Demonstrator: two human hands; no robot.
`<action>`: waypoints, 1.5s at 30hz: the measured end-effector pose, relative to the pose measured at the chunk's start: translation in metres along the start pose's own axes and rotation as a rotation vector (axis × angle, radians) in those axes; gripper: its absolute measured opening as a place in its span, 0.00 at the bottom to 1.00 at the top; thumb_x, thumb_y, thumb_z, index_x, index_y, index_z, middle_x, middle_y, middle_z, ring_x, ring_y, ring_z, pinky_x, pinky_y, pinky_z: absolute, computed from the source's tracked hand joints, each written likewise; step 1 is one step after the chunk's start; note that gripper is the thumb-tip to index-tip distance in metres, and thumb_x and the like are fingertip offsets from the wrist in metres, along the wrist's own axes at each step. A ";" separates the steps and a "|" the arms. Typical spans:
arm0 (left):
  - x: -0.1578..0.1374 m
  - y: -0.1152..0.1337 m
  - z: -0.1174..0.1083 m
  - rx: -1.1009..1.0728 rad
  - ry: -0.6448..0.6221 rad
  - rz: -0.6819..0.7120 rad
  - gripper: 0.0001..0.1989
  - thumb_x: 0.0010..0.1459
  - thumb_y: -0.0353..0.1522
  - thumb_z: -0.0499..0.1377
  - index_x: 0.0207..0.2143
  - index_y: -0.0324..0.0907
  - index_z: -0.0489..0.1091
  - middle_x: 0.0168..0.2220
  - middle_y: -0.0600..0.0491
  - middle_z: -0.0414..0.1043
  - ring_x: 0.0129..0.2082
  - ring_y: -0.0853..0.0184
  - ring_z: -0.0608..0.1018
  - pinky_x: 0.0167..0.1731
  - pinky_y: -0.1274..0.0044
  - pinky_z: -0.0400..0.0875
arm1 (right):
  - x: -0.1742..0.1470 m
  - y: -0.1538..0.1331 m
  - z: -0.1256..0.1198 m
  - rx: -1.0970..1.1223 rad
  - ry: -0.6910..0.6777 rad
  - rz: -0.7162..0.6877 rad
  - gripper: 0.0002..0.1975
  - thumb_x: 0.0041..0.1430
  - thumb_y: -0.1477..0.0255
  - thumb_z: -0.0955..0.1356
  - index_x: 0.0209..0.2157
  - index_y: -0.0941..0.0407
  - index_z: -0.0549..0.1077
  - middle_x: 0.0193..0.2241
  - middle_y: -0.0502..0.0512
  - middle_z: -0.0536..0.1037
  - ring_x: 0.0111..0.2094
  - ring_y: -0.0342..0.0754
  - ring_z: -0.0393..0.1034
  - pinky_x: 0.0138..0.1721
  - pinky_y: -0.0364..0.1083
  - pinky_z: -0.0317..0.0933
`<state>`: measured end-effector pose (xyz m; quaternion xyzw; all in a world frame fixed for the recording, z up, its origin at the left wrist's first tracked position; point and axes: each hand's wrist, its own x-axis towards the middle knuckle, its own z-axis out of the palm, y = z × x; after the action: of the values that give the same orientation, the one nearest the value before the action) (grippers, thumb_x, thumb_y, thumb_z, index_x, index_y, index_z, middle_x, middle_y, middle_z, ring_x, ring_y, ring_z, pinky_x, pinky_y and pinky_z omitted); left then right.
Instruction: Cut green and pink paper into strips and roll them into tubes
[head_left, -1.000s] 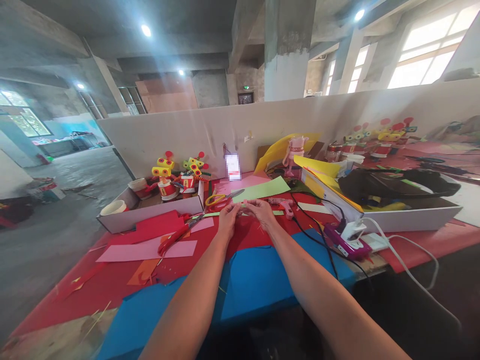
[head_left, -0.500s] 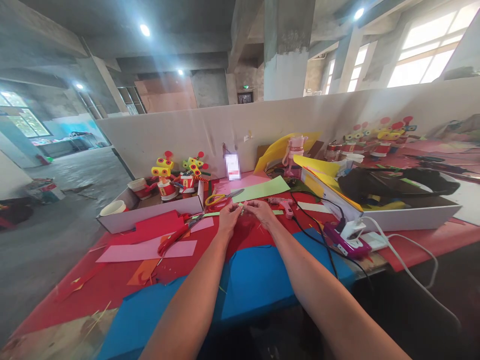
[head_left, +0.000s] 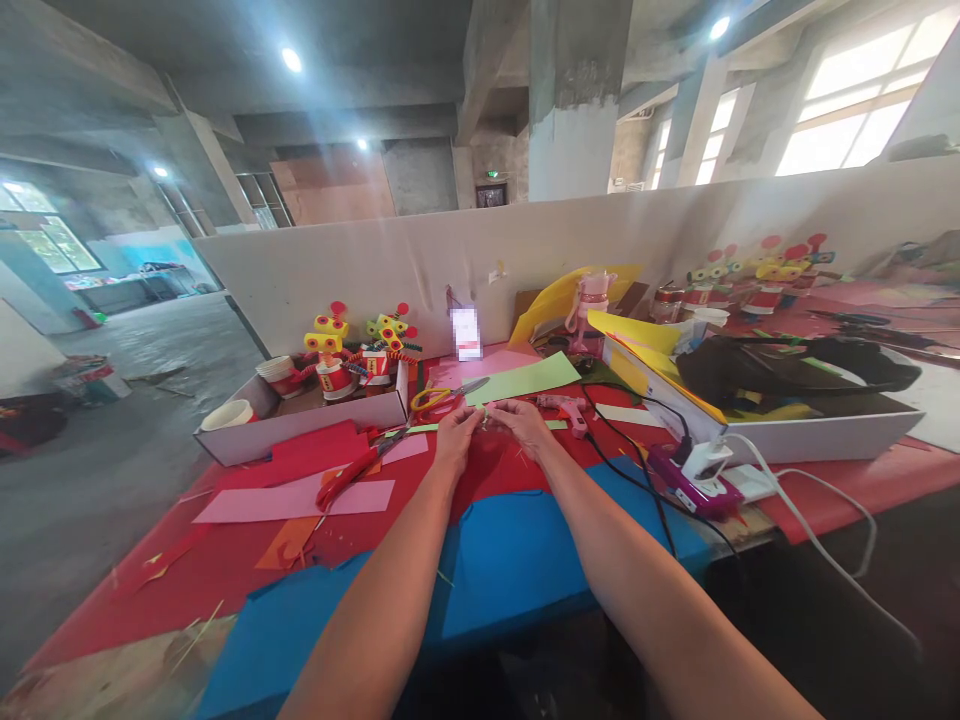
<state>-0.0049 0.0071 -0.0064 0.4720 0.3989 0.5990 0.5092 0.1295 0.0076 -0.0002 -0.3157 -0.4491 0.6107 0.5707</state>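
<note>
Both hands meet over the red sheet at the middle of the table. My left hand (head_left: pixel 456 437) is closed, its fingertips pinching a small pale green piece (head_left: pixel 485 415), seemingly paper, that lies between the hands. From the other side, my right hand (head_left: pixel 523 425) pinches the same piece. Fingers cover much of it, so its shape is unclear. Just beyond the hands lies a light green paper sheet (head_left: pixel 532 378), with yellow-handled scissors (head_left: pixel 435 398) at its left end. A pink glue gun (head_left: pixel 568 412) rests right of my right hand.
Red-handled scissors (head_left: pixel 345 480) lie on pink paper strips (head_left: pixel 247 500) at left. A box (head_left: pixel 367 405) holds paper-cup robot figures (head_left: pixel 334 370). At right are a purple power strip (head_left: pixel 694 480) with cables and a white box (head_left: pixel 817 440). Blue material (head_left: pixel 525 550) covers the front edge.
The fingertips have shifted slightly around the small piece, the left ones drawing a little to the left. The rest of the table looks the same.
</note>
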 end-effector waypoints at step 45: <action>0.000 0.000 0.001 0.066 0.022 0.000 0.15 0.37 0.39 0.69 0.23 0.38 0.74 0.19 0.57 0.68 0.20 0.75 0.66 0.21 0.81 0.58 | -0.003 0.003 0.002 0.125 -0.012 0.067 0.23 0.30 0.60 0.79 0.28 0.56 0.73 0.25 0.48 0.78 0.26 0.40 0.71 0.38 0.45 0.67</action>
<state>-0.0043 0.0072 -0.0060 0.4821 0.4241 0.5906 0.4887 0.1265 0.0044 -0.0022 -0.2905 -0.4025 0.6584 0.5658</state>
